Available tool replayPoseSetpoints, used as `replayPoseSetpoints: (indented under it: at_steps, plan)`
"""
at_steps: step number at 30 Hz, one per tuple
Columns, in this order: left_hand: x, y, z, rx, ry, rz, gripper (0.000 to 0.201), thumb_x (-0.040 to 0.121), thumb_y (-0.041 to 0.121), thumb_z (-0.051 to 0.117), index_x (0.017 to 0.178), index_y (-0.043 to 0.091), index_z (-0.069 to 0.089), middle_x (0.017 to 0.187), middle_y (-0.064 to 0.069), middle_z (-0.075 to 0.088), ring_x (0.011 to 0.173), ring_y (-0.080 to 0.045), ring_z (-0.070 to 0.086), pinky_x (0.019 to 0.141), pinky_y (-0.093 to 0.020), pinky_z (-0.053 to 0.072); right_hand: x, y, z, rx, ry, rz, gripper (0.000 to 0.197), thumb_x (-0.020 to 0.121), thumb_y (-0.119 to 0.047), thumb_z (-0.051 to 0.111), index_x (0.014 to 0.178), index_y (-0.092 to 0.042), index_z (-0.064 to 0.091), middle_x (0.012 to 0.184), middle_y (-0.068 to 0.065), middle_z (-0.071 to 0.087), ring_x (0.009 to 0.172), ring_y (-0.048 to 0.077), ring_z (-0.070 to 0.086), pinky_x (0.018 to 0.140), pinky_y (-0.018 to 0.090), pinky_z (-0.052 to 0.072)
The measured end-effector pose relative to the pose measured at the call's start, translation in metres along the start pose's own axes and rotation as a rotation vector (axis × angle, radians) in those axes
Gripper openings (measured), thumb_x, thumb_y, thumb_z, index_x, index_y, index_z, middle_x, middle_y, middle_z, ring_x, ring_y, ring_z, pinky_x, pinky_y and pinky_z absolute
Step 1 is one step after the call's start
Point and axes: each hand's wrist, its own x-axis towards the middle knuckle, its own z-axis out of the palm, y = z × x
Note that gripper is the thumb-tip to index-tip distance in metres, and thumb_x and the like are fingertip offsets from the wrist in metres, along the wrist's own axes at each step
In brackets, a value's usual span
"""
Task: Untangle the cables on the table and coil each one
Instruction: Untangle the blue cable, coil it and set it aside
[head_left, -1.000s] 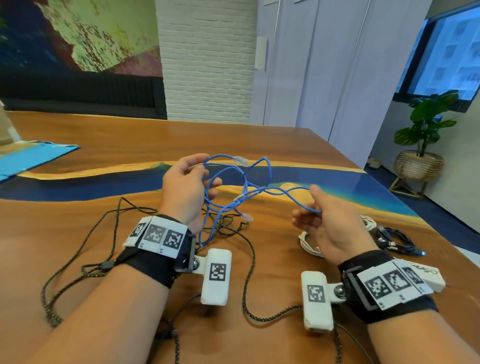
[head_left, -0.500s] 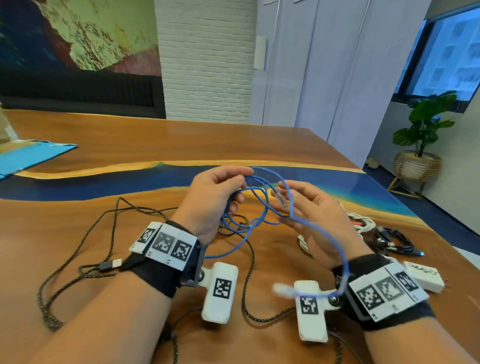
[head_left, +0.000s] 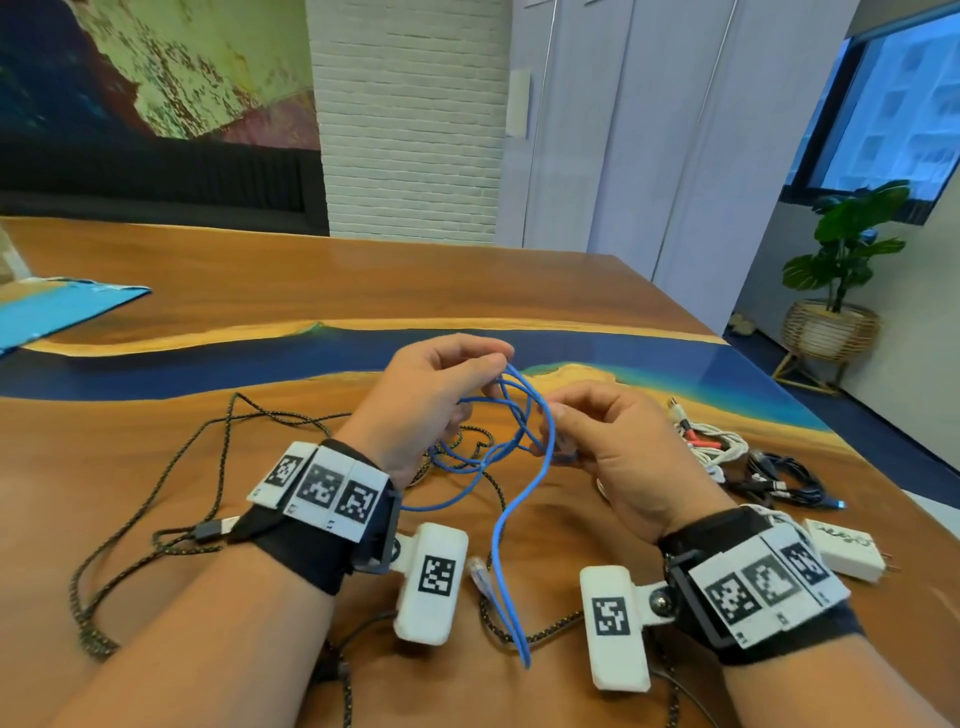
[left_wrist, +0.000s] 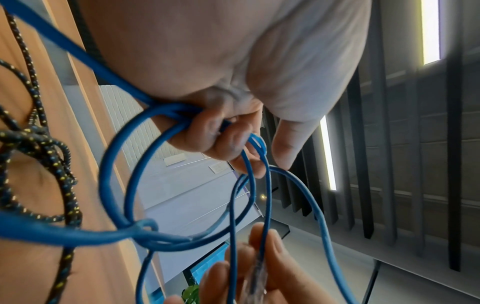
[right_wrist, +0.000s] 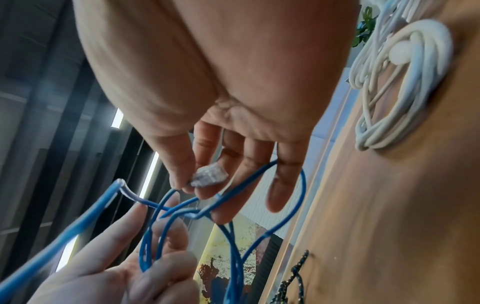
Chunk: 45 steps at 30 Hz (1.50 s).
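A thin blue network cable (head_left: 521, 415) hangs in loose loops between both hands above the wooden table (head_left: 311, 280). My left hand (head_left: 431, 387) grips a bundle of its loops (left_wrist: 179, 115) in curled fingers. My right hand (head_left: 597, 431) pinches the cable's clear plug (right_wrist: 209, 174) between thumb and fingertips, with a strand over its other fingers. The cable's other end trails toward me, its clear plug (head_left: 480, 571) lying on the table. A black braided cable (head_left: 171, 467) sprawls untidily under and left of my hands.
A coiled white cable (head_left: 717, 441) and a bundled black cable (head_left: 784, 480) lie at the right, with a white charger (head_left: 844, 548) nearer me. A blue sheet (head_left: 57, 309) lies at the far left. The table's right edge is close to the cables.
My hands have come closer together over the table. The long blue strand slid off my right wrist and now trails between my forearms. My right hand now pinches the plug.
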Motion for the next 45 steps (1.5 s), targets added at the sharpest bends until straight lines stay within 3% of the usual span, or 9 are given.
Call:
replayPoseSetpoints:
  at_steps: [8, 15, 20, 23, 26, 29, 35, 39, 45]
  plan:
    - [0.003, 0.002, -0.005, -0.027, 0.125, -0.013, 0.016, 0.090, 0.027, 0.074, 0.098, 0.015, 0.080, 0.073, -0.004, 0.059, 0.064, -0.025, 0.035, 0.040, -0.020, 0.022, 0.000, -0.008, -0.004, 0.141, 0.137, 0.093, 0.012, 0.102, -0.020, 0.058, 0.101, -0.008, 0.061, 0.083, 0.009, 0.067, 0.044, 0.020, 0.053, 0.043, 0.029, 0.041]
    - [0.005, 0.007, -0.014, 0.010, 0.159, 0.042, 0.010, 0.082, 0.021, 0.080, 0.091, 0.018, 0.079, 0.070, 0.005, 0.065, 0.059, -0.008, 0.048, 0.042, -0.015, 0.028, -0.005, -0.015, -0.005, 0.209, -0.034, 0.027, 0.052, 0.079, -0.051, 0.078, 0.114, -0.014, 0.069, 0.095, 0.011, 0.070, 0.075, 0.025, 0.065, 0.068, 0.038, 0.055]
    - [-0.003, 0.005, 0.000, 0.067, -0.025, 0.053, 0.030, 0.084, 0.027, 0.076, 0.100, 0.002, 0.075, 0.066, 0.002, 0.064, 0.045, -0.002, 0.047, 0.043, -0.010, 0.032, -0.010, -0.015, 0.011, 0.091, -0.023, -0.066, 0.014, 0.091, -0.003, 0.069, 0.103, -0.009, 0.074, 0.078, 0.022, 0.071, 0.058, 0.024, 0.062, 0.057, 0.031, 0.056]
    - [-0.004, 0.007, -0.002, 0.047, -0.037, 0.063, 0.035, 0.074, 0.035, 0.076, 0.096, 0.008, 0.077, 0.068, 0.000, 0.066, 0.052, -0.007, 0.052, 0.043, -0.012, 0.031, -0.007, -0.016, 0.001, 0.242, 0.105, -0.016, 0.023, 0.095, 0.008, 0.056, 0.090, -0.007, 0.072, 0.063, 0.010, 0.059, 0.054, 0.022, 0.059, 0.057, 0.034, 0.055]
    - [-0.002, 0.008, -0.005, 0.033, -0.045, 0.069, 0.027, 0.071, 0.027, 0.078, 0.092, 0.010, 0.076, 0.066, 0.001, 0.068, 0.057, -0.008, 0.060, 0.043, -0.012, 0.033, -0.005, -0.020, -0.008, 0.356, 0.110, -0.012, 0.007, 0.093, -0.009, 0.064, 0.098, -0.009, 0.069, 0.070, 0.006, 0.058, 0.063, 0.024, 0.062, 0.060, 0.036, 0.054]
    - [-0.004, 0.008, -0.001, 0.036, -0.073, 0.067, 0.024, 0.078, 0.018, 0.078, 0.095, 0.001, 0.074, 0.065, -0.002, 0.067, 0.050, -0.005, 0.057, 0.043, -0.013, 0.033, -0.006, -0.016, -0.006, 0.250, -0.008, -0.015, 0.042, 0.079, -0.037, 0.081, 0.112, -0.014, 0.070, 0.088, 0.005, 0.066, 0.075, 0.021, 0.062, 0.061, 0.033, 0.051]
    - [0.003, 0.005, -0.005, -0.017, 0.041, 0.052, 0.011, 0.093, 0.010, 0.069, 0.086, 0.011, 0.077, 0.061, 0.000, 0.060, 0.043, -0.006, 0.043, 0.039, -0.016, 0.026, -0.006, -0.010, 0.004, 0.064, 0.005, 0.058, 0.004, 0.100, -0.009, 0.059, 0.101, -0.009, 0.064, 0.081, 0.010, 0.067, 0.072, 0.025, 0.071, 0.072, 0.037, 0.058]
    - [0.005, 0.002, -0.006, -0.030, 0.110, 0.042, 0.010, 0.095, 0.016, 0.069, 0.089, 0.015, 0.077, 0.063, 0.001, 0.058, 0.045, -0.011, 0.029, 0.039, -0.019, 0.022, -0.014, -0.014, 0.006, 0.007, -0.215, 0.129, 0.025, 0.095, -0.011, 0.069, 0.116, -0.010, 0.057, 0.091, 0.023, 0.074, 0.057, 0.030, 0.063, 0.064, 0.039, 0.055]
    - [0.010, -0.002, -0.014, -0.081, 0.214, -0.006, 0.019, 0.095, 0.033, 0.070, 0.085, 0.018, 0.077, 0.066, 0.001, 0.057, 0.043, -0.011, 0.025, 0.039, -0.021, 0.021, -0.010, -0.017, 0.001, -0.046, -0.119, 0.060, 0.022, 0.091, -0.014, 0.072, 0.112, -0.014, 0.073, 0.049, -0.009, 0.051, 0.043, 0.010, 0.034, 0.045, 0.022, 0.027]
